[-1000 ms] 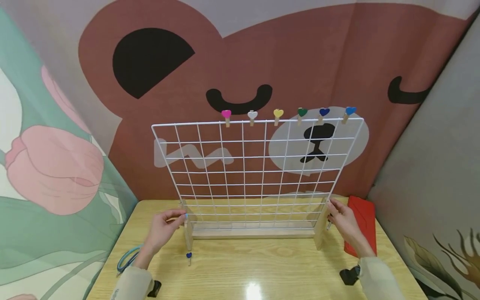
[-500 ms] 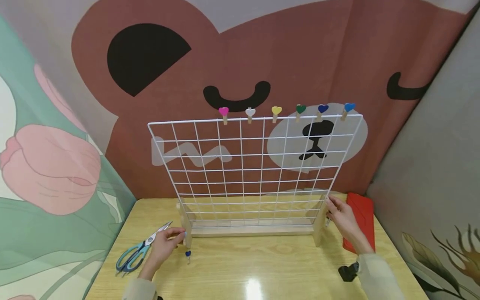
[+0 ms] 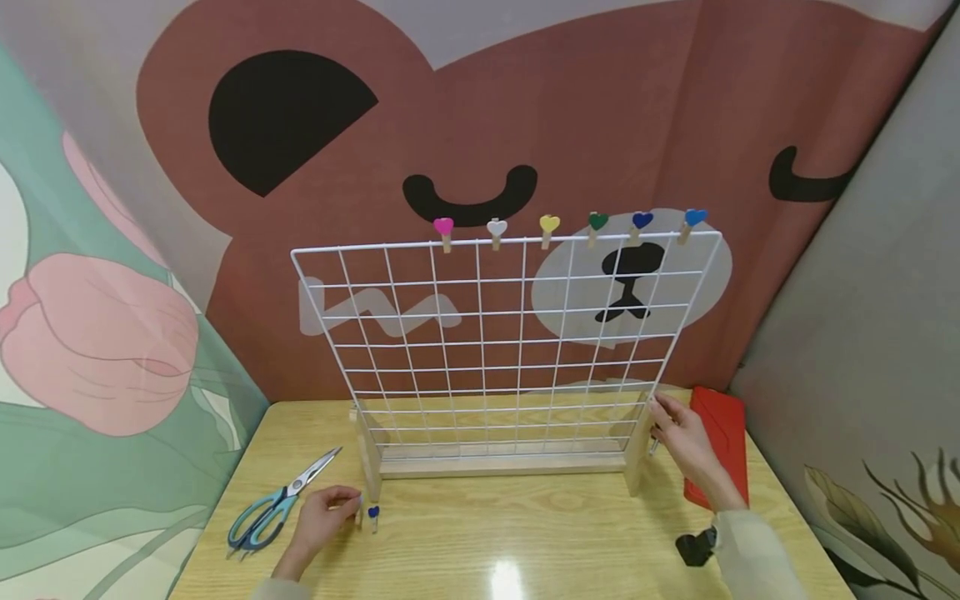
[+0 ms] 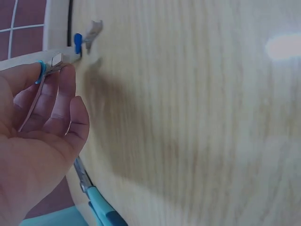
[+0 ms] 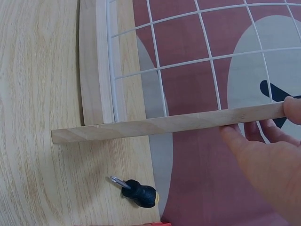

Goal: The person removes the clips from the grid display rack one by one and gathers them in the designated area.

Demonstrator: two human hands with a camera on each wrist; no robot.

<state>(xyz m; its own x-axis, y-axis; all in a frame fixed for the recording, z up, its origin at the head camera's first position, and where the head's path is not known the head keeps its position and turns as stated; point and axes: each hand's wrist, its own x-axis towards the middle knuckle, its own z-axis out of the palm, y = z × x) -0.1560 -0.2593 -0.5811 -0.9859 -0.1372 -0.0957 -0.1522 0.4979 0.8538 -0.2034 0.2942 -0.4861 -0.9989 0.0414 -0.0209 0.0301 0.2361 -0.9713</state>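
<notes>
My left hand (image 3: pixel 318 525) pinches a small wooden clothespin (image 4: pixel 56 61) with a light blue heart, low over the table left of the stand. Just beside it on the table lies another clothespin (image 3: pixel 373 515), topped by a dark blue heart. A white wire grid panel (image 3: pixel 480 315) stands tilted in a wooden stand (image 3: pixel 502 468); several heart clothespins, pink to blue, line its top rail from the middle to the right corner. My right hand (image 3: pixel 682 433) grips the upper end of the stand's right upright (image 5: pixel 164 125) between thumb and fingers.
Scissors (image 3: pixel 277 504) with teal handles lie at the table's left. Behind the right upright is a stubby dark screwdriver (image 5: pixel 138 194). A red pouch (image 3: pixel 720 442) lies at the right edge, partly behind my right hand. Printed cloth walls close in the back and sides.
My left hand has come down and toward me from the stand's left upright, carrying the light blue clothespin and uncovering the scissors. The right hand stays at the right upright.
</notes>
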